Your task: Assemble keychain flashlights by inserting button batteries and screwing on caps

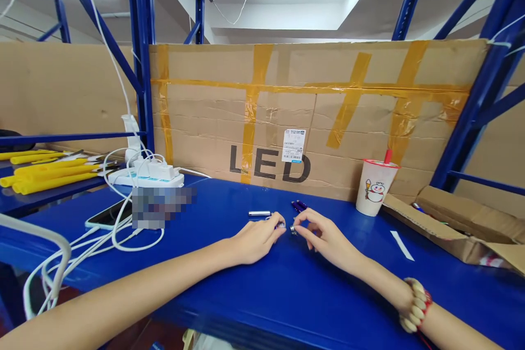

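left hand point(255, 238) pinches small silvery metal piece point(281, 225); right hand point(326, 236) pinches stubby chrome-coloured metal piece point(292, 229); best worked low over blue tabletop point(254, 295).

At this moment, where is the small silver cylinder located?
In the head view, the small silver cylinder lies near the middle of the blue table, just beyond the left hand and left of the dark purple pieces.
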`<state>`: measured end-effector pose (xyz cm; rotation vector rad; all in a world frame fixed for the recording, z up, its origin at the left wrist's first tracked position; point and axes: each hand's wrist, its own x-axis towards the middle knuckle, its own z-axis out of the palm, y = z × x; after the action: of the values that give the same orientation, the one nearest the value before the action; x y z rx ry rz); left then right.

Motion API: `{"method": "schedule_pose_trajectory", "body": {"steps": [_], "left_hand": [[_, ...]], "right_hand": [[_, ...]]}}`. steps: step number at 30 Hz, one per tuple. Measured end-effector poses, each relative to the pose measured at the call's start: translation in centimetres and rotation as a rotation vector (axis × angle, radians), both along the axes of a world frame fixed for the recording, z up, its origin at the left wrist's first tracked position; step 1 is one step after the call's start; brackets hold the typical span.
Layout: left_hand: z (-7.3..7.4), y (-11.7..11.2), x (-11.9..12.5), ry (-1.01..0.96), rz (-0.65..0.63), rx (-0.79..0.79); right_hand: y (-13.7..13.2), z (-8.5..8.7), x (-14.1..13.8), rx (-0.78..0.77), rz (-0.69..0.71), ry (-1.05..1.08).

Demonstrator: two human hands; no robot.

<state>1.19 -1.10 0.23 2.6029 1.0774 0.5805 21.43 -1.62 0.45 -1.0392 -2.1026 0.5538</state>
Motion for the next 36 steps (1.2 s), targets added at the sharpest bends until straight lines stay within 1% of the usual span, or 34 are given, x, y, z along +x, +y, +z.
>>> {"method": "schedule_pose_trajectory", "body": {"steps": [3, 5, 7, 9, 11, 13, 14, 17, 18, 23, 27, 32, 36], "left_hand": [[0.4, -0.9, -0.5, 0.032, -0.012, -0.022], [0.6, -1.1, -0.9, 0.025, -0.010, -0.035], [0.6, -0.7, -1.5, 0.023, -0.009, -0.049], [0.4, 0.2, -2.1, 0.013, -0.004, -0.060], [0.1, 1.3, -2.8, -0.024, 0.008, -0.046], [-0.2, 2.3, -3.2, -0.080, 0.018, -0.057], [-0.4, 2.6, -3.3, -0.111, 0.023, -0.064], [-0.8, 3.2, -3.4, -0.114, 0.010, -0.091], [-0.9, 3.3, -3.4, -0.133, 0.004, -0.092], [-1.4, 3.7, -3.6, -0.238, 0.064, -0.112], [-1.7, 3.8, -4.0, -0.249, 0.012, -0.096], [-1.3, 3.3, -4.0, -0.241, -0.016, -0.045], [-1.0, 3.0, -3.8, -0.245, -0.049, 0.021]], "right_hand": [[-0.7, 0.4, -0.9, 0.074, 0.012, -0.017], [-0.6, 0.9, -1.4, 0.133, 0.018, -0.024], [-0.2, 1.3, -1.8, 0.232, 0.019, -0.073], [0.3, 1.3, -2.0, 0.332, 0.030, -0.155], [0.9, 0.9, -2.1, 0.398, 0.048, -0.225], [1.5, 0.3, -2.3, 0.420, 0.054, -0.261], [1.8, -0.1, -2.5, 0.428, 0.055, -0.269], [2.5, -0.9, -2.8, 0.461, 0.078, -0.258], [2.7, -1.1, -2.9, 0.465, 0.080, -0.245], [3.9, -1.5, -3.3, 0.419, 0.069, -0.122], [4.5, -1.8, -3.4, 0.371, 0.081, -0.094], [4.0, -1.7, -3.5, 0.294, 0.121, -0.036], [3.3, -1.5, -3.7, 0.301, 0.118, 0.015]]}}
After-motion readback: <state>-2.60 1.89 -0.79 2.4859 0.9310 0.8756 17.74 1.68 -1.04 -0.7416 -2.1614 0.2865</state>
